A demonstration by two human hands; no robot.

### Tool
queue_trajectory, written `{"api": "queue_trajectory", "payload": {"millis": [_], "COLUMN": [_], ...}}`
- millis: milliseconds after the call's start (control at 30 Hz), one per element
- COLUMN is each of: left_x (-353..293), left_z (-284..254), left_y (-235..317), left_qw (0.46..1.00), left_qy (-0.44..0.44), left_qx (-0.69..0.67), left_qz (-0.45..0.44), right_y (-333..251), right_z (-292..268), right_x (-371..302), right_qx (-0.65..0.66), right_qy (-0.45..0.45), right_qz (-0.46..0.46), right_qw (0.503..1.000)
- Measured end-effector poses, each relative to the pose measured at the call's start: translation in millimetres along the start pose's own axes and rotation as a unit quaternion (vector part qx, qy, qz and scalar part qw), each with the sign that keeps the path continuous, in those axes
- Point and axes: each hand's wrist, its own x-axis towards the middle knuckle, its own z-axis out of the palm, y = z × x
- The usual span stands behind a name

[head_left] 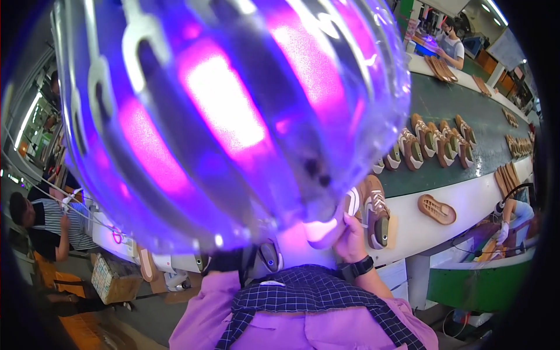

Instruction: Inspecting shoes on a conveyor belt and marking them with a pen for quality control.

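Note:
A large clear ribbed lamp cover (233, 116), glowing purple and pink, fills the upper middle of the view. Just below its lower right rim, my right hand (351, 239) is closed on a shoe (324, 232) with a pale sole edge; the lamp hides much of this shoe. A dark watch is on my right wrist. Of my left arm I see the pink sleeve and a black band at the wrist, but the lamp covers the fingers. Right beside my right hand stands a brown lace-up sneaker (376, 213) with a dark heel. A grey shoe (270, 255) shows between my arms.
Several brown sneakers (431, 140) stand on the green conveyor belt (402, 175). A loose brown sole (436, 209) lies on the white ledge (408, 233). Co-workers sit at the far right and left (61, 221). A box (114, 279) stands at lower left.

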Motion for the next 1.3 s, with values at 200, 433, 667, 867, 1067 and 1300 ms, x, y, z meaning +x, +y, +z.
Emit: {"api": "queue_trajectory", "payload": {"millis": [200, 433, 667, 867, 1067, 1300], "left_x": [89.7, -8.5, -40.1, -31.9, -33.3, -13.8], "left_z": [-144.9, -109.1, -1.3, 50.7, 49.9, 62.7], "left_y": [56.2, 5.3, -27.9, -49.0, -72.3, -106.6], "left_qw": [0.933, 0.883, 0.885, 0.940, 0.937, 0.939], "left_qy": [0.357, 0.384, 0.333, 0.202, 0.212, 0.154], "left_qx": [0.017, 0.265, 0.324, 0.276, 0.261, 0.260], "left_qz": [0.024, 0.055, 0.040, 0.012, -0.091, -0.162], "right_y": [-6.1, -2.7, -24.7, -5.6, -43.5, -126.6], "right_z": [-35.1, -45.2, 36.6, 94.0, -18.4, -130.7], "right_x": [-3.3, 33.4, 261.4, 353.7, 273.7, 280.9], "right_qx": [-0.031, -0.025, -0.014, -0.158, -0.597, -0.748], "right_qy": [0.001, -0.009, -0.192, 0.001, 0.044, 0.271], "right_qz": [0.153, 0.217, 0.112, 0.064, -0.215, -0.151], "right_qw": [0.988, 0.976, 0.975, 0.985, 0.772, 0.587]}}
